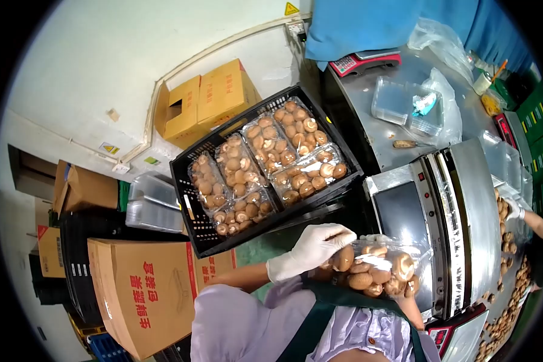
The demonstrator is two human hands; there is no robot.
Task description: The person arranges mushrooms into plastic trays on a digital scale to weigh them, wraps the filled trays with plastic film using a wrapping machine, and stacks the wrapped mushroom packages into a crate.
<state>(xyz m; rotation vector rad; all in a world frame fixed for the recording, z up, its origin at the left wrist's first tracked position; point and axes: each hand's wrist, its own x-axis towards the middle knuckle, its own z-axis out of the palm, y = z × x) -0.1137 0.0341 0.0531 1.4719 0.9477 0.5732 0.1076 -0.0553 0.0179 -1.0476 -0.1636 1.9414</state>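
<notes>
In front of my chest is a clear plastic-wrapped pack of brown mushrooms [377, 274]. My left hand [317, 246], in a white glove, has its fingers pinched together at the pack's left end, by the edge of the film. Under the pack's right end is my right hand [411, 303], holding it from below; its fingers are mostly hidden behind the pack. Ahead and to the left, a black crate [206, 246] holds several wrapped packs of mushrooms [271, 142]. Just right of the held pack stands a metal wrapping machine [404, 211] with a dark flat plate.
Cardboard boxes [142, 289] stand at left, with clear trays [151, 202] behind. A steel table [359, 114] carries a red scale [365, 62], more trays [398, 102] and a knife [411, 144]. At far right, another person's gloved hand [514, 209] is near loose mushrooms [507, 320].
</notes>
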